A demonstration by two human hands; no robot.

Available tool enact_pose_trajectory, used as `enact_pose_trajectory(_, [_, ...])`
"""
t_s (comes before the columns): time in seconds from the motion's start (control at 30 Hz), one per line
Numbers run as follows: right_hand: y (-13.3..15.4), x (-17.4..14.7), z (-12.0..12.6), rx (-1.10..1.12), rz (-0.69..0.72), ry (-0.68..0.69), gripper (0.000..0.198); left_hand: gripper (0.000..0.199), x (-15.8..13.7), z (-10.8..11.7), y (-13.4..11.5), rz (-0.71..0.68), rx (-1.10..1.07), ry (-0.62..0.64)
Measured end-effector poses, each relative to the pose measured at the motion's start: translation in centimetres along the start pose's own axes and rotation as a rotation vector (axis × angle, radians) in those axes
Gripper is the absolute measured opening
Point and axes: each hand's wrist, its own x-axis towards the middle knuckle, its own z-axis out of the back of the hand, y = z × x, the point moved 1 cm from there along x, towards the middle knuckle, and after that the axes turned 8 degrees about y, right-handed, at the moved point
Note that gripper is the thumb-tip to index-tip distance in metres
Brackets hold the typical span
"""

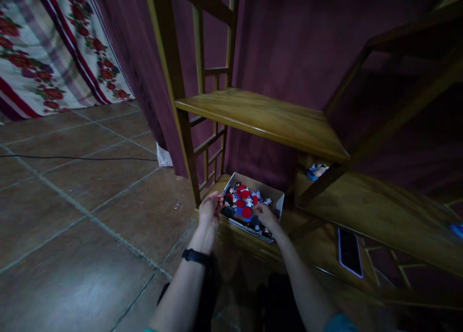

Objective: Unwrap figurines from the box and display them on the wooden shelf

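Observation:
A shallow white cardboard box (pixel 278 199) sits on the bottom shelf, filled with small flat figures and red discs (pixel 246 212) in red, black, blue and white. At the box's left side is my left hand (pixel 211 207), its fingers loosely bent and apart, close to the rim; nothing shows in them. My right hand (pixel 266 216) reaches over the right part of the contents with thumb and fingertips drawn together. Whatever may be between those fingertips is too small to make out. A dark band (pixel 197 257) circles my left wrist.
A wooden shelf board (pixel 260 115) overhangs the box, with a post (pixel 181 129) at its left. To the right lie a phone (pixel 349 251) and, higher up, a small blue-and-white item (pixel 317 171). A black cable (pixel 79 157) crosses the tiled floor.

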Motion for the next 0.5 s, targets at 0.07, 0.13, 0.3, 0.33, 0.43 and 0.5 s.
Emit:
enact_pose_trajectory(0.07, [0.7, 0.2, -0.5, -0.116, 0.003, 0.048, 0.021, 0.022, 0.4, -0.4, -0.4, 0.047, -0.022, 0.050])
enact_pose_trajectory(0.13, [1.8, 0.1, -1.0, -0.225, 0.027, 0.081, 0.029, 0.020, 0.8, -0.8, -0.4, 0.131, -0.046, 0.089])
enact_pose_trajectory(0.3, [3.6, -0.1, -2.0, -0.351, 0.011, 0.122, 0.047, 0.018, 1.3, -1.4, 0.1, 0.236, -0.066, 0.115])
enact_pose_trajectory(0.33, [3.5, 0.1, -1.9, -0.332, -0.007, 0.137, 0.045, 0.018, 1.3, -1.5, 0.1, 0.240, -0.071, 0.112])
enact_pose_trajectory(0.43, [2.4, 1.2, -1.0, -0.153, -0.067, 0.103, 0.037, 0.017, 1.2, -1.6, 0.0, 0.246, -0.090, 0.112])
enact_pose_trajectory(0.5, [1.2, 2.1, -0.3, 0.039, -0.082, -0.012, 0.033, 0.017, 1.2, -1.5, -0.1, 0.243, -0.098, 0.126])
